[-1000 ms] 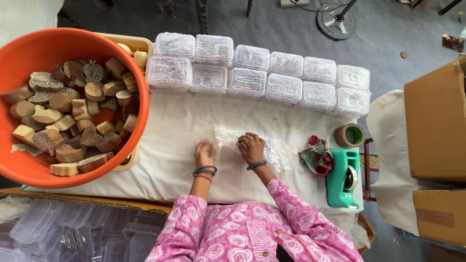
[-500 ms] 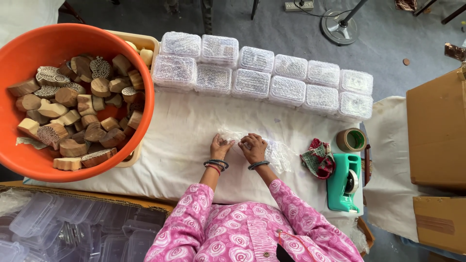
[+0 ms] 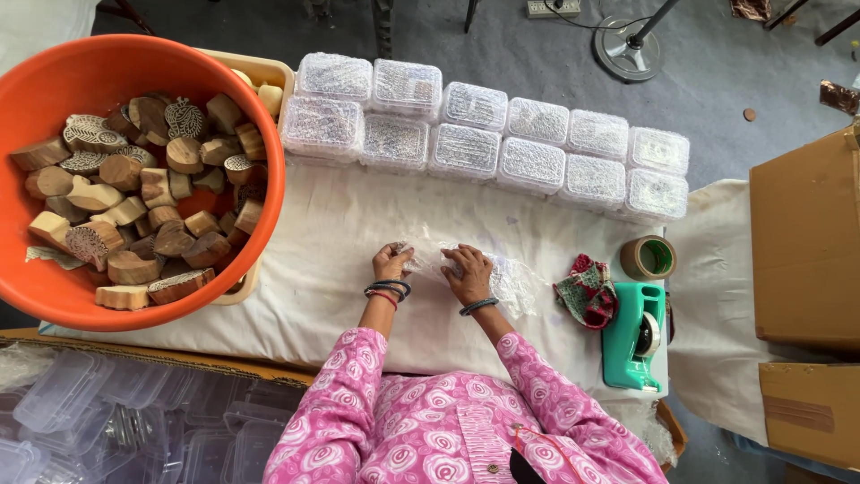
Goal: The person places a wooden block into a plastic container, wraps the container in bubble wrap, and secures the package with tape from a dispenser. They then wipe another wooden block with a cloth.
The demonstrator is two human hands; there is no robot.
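Observation:
My left hand (image 3: pixel 391 263) and my right hand (image 3: pixel 468 272) rest close together on a white cloth-covered table (image 3: pixel 322 269). Both pinch a crumpled sheet of clear bubble wrap (image 3: pixel 512 280) that trails off to the right. Something small is bundled inside the wrap between my fingers; I cannot make out what it is. Bangles circle both wrists, and pink patterned sleeves cover my arms.
A large orange tub (image 3: pixel 260 134) of carved wooden blocks (image 3: pixel 143 206) sits at the left. Several clear lidded boxes (image 3: pixel 484 143) line the table's far edge. A tape roll (image 3: pixel 648 258), a teal tape dispenser (image 3: pixel 632 336) and a patterned rag (image 3: pixel 587 291) lie right. Cardboard boxes (image 3: pixel 806 251) stand further right; empty clear containers (image 3: pixel 81 421) lower left.
My left hand has moved right to meet the right hand, and both have gathered the bubble wrap up between them.

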